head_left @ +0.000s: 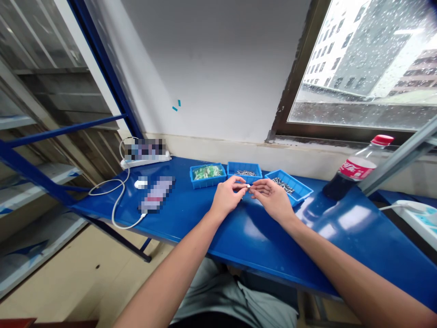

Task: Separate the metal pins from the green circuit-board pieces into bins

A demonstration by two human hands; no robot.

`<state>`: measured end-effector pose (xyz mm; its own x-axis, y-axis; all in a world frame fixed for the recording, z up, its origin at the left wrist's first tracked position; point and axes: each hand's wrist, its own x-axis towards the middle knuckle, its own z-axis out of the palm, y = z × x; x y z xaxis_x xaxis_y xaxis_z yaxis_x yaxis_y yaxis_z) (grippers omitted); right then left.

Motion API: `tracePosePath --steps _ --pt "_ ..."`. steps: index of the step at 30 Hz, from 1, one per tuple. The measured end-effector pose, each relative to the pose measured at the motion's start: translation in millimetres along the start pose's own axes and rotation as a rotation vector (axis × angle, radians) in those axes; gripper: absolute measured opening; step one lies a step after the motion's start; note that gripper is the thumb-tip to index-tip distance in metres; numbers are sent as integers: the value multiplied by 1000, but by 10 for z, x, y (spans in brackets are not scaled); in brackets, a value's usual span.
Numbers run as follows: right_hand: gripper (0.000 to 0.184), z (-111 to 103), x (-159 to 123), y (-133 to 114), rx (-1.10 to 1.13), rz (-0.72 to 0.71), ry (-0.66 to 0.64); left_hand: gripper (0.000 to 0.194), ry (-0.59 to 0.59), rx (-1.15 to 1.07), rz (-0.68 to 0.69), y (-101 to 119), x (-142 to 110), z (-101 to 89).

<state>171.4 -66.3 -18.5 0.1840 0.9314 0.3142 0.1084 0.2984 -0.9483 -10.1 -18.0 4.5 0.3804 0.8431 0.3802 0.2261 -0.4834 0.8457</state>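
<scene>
Over the blue table (pixel 239 237), my two hands meet at the fingertips. My left hand (pixel 226 198) pinches a small whitish piece (pixel 248 186) between thumb and forefinger; its exact kind is too small to tell. My right hand (pixel 274 199) has its fingers drawn together at the same piece, and whatever else they grip is hidden. Just beyond the hands stand three blue bins. The left bin (pixel 209 183) holds green and whitish small parts, the middle bin (pixel 244 164) thin metal pieces, and the right bin (pixel 305 193) short metallic cylindrical parts, partly behind my right hand.
A cola bottle (pixel 355 169) with a red cap stands at the right, near a metal post. On the left lie a blurred phone (pixel 157 195) with a white cable (pixel 118 218), a small white case (pixel 141 184) and a power strip (pixel 146 161). A wall and window rise behind.
</scene>
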Motion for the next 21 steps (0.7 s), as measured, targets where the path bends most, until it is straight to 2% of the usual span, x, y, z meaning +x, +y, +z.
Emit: tracePosePath --steps 6,9,17,21 --pt "45 -4 -6 -25 28 0 -10 31 -59 -40 14 9 -7 9" --pt "44 4 -9 -45 42 -2 -11 37 -50 -58 23 5 -7 12" --pt "41 15 -14 -78 0 -19 -8 42 141 -172 39 -80 53 13" --pt "44 16 -16 -80 -13 -18 -9 42 182 -195 68 -112 67 22"
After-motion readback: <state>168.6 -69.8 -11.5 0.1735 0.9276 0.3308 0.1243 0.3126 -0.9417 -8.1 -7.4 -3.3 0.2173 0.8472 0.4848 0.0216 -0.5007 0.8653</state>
